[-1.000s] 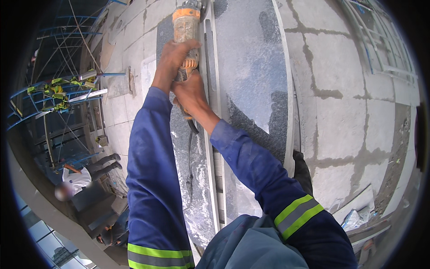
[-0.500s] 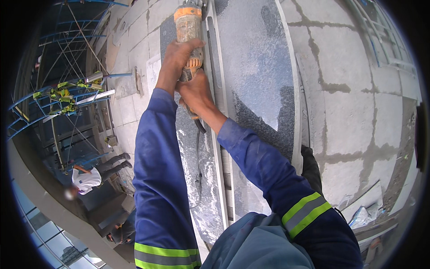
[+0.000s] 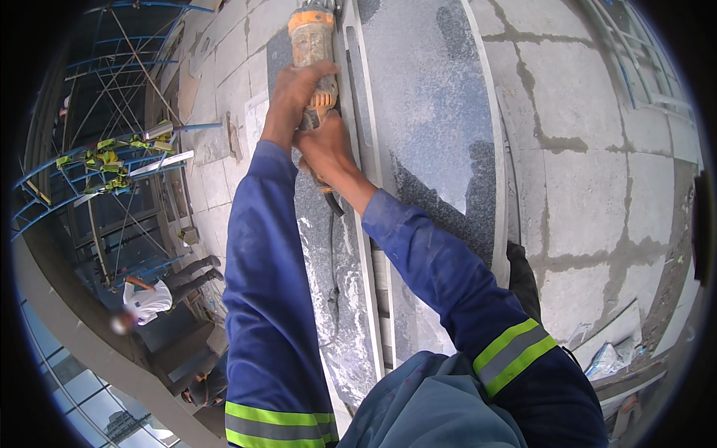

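Both of my hands grip an orange and grey angle grinder [image 3: 311,46], dusty and worn, at the top of the view. My left hand [image 3: 297,97] wraps round its body. Behind it, my right hand [image 3: 330,149] is closed round the rear handle. The grinder's front end meets the upper rim, and its disc cannot be made out. Under it lies a long dark grey stone slab [image 3: 351,295] with whitish dust. A second speckled slab [image 3: 422,89] lies alongside on the right, beyond a narrow gap. A black power cord [image 3: 331,254] trails from the handle toward me over the left slab.
Pale paving with grout lines [image 3: 582,201] spreads to the right. At left stand blue scaffold frames [image 3: 104,190] hung with yellow-green straps [image 3: 112,160]. A person in a white shirt [image 3: 149,301] is beyond, another person [image 3: 205,388] below. A plastic bag [image 3: 611,360] lies lower right.
Both hands keep their hold on the grinder, which has shifted only very slightly. The view has moved a little.
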Motion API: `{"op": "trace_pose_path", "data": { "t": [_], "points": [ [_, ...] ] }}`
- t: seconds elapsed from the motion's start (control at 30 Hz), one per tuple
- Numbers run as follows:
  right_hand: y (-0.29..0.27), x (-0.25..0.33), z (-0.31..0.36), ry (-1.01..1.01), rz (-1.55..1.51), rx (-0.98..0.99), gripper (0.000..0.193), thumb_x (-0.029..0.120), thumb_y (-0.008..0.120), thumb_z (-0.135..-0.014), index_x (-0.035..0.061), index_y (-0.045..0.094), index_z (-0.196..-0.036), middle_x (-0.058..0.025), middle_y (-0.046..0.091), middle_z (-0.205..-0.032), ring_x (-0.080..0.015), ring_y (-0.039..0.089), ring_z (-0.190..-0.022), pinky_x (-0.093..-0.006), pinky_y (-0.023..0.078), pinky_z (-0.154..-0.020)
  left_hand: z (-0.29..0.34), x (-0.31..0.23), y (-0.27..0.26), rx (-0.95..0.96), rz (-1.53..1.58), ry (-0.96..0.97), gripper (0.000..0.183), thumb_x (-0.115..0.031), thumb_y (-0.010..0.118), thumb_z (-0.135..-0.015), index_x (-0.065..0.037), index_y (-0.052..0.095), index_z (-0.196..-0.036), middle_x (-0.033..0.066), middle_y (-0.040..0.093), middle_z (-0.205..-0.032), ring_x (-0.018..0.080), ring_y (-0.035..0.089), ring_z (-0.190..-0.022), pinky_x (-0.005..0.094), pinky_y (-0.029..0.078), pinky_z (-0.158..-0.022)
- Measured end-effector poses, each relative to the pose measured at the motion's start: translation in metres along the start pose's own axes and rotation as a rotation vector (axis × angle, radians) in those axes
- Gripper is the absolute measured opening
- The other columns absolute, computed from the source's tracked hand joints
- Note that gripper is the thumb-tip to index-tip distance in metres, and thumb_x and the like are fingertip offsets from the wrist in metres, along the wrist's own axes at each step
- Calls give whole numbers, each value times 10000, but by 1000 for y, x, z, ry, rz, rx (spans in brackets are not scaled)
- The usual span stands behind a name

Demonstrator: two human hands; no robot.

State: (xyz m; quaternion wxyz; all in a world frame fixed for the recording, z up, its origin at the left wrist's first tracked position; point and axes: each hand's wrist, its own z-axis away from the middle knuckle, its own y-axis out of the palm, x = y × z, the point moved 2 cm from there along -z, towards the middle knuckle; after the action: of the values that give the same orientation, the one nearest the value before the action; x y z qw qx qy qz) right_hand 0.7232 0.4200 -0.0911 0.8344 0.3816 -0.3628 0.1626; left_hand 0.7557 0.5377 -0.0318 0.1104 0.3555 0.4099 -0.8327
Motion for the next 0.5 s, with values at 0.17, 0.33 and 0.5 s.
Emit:
{"op": "trace_pose_path", "data": {
  "t": [0.17, 0.33, 0.5],
  "points": [
    [2, 2, 5, -1, -11, -34, 454, 100, 882, -922, -121, 601, -1202, -236, 781, -954, -313, 803, -672, -411, 635, -540, 3, 1, 2, -29, 1, 11, 703, -372, 952, -784, 104, 780, -1273, 202, 826, -1073, 290, 818, -836, 425, 658, -751],
    [4, 1, 16, -52, -66, -101, 265, 42, 851, -920, -70, 691, -1099, -132, 761, -845, -233, 744, -591, -397, 549, -459, 10, -1, 1, 7, 4, 17, 718, -378, 950, -790, 104, 769, -1291, 198, 826, -1092, 287, 818, -837, 423, 659, -762],
    [2, 1, 18, -45, -43, -44, 468, 101, 886, -911, -113, 605, -1218, -224, 780, -952, -298, 806, -677, -411, 630, -546, 10, 1, -2, -3, -9, 15, 710, -383, 947, -794, 103, 773, -1281, 193, 824, -1096, 284, 811, -849, 427, 651, -780]
  ]
}}
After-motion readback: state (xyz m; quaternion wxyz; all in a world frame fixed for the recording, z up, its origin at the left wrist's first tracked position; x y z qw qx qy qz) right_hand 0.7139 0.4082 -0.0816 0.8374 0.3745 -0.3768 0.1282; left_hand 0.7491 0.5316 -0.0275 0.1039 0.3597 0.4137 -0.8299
